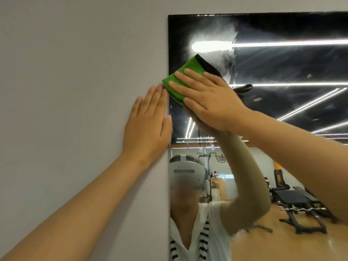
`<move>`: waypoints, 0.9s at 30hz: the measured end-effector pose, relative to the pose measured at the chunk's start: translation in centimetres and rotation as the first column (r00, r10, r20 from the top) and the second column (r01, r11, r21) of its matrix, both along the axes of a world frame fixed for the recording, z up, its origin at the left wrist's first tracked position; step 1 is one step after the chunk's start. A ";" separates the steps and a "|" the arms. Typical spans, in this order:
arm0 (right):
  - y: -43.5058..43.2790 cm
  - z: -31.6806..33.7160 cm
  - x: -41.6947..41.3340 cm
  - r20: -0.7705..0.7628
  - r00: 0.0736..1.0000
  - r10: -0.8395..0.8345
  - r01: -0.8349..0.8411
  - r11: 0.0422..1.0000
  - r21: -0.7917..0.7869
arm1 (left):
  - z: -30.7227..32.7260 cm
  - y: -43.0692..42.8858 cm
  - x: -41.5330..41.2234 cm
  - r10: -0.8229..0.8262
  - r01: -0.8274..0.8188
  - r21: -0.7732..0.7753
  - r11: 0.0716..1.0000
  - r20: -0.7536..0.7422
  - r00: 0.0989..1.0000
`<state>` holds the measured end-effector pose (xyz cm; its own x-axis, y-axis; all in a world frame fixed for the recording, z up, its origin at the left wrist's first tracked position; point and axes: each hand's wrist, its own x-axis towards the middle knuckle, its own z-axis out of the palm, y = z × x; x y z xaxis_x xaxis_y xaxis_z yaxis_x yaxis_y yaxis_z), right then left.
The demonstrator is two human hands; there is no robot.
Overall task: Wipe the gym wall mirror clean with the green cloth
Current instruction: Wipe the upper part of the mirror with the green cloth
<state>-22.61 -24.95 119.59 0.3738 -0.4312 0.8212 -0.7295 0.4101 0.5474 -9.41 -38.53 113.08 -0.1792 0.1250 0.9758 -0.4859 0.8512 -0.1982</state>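
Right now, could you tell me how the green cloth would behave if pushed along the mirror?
Probably floppy: the cloth lies folded flat under the right hand. It likely glides easily on the smooth mirror, though hazy smears suggest some drag.

(a) Left forearm (79, 200) and right forearm (293, 146): bare along all the visible length, as are the left grip (148, 119) and the right grip (211, 100).
(b) Seen in reflection: smooth white rounded plastic headset (185, 178), bearing a grey oblong strip (183, 171) across its front and a white strap (182, 157) over the crown.
(c) Seen in reflection: white short-sleeved V-neck top (219, 242), with black-and-white striped bands (204, 240) running down the front.
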 end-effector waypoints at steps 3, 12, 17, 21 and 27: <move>0.2 0.9 -0.3 0.114 0.994 0.002 0.006 0.997 -0.076 | -0.2 -0.1 0.1 0.014 -0.014 0.005 1.000 0.014 1.000; 1.5 -2.7 -1.7 -0.012 1.000 -0.028 0.027 0.999 -0.040 | -0.9 -0.7 0.5 0.035 -0.034 -0.036 0.999 0.038 0.999; 1.2 -0.3 -0.8 0.181 0.983 -0.036 0.067 0.983 -0.170 | -0.9 -0.8 0.4 0.040 -0.038 -0.042 0.998 0.051 0.998; -1.1 -3.9 1.0 0.057 0.998 0.000 0.003 0.998 -0.055 | -0.9 -1.0 0.3 0.048 -0.047 -0.049 0.998 0.028 0.998; 1.4 -2.9 -1.7 -0.019 0.999 -0.041 0.041 0.998 0.046 | -1.7 -0.9 0.6 0.045 -0.043 -0.047 0.998 0.046 0.998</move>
<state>-24.27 -23.60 116.72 0.3693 -0.4836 0.7936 -0.7026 0.4137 0.5790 -8.85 -39.47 111.34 -0.2315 0.1603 0.9595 -0.5120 0.8186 -0.2603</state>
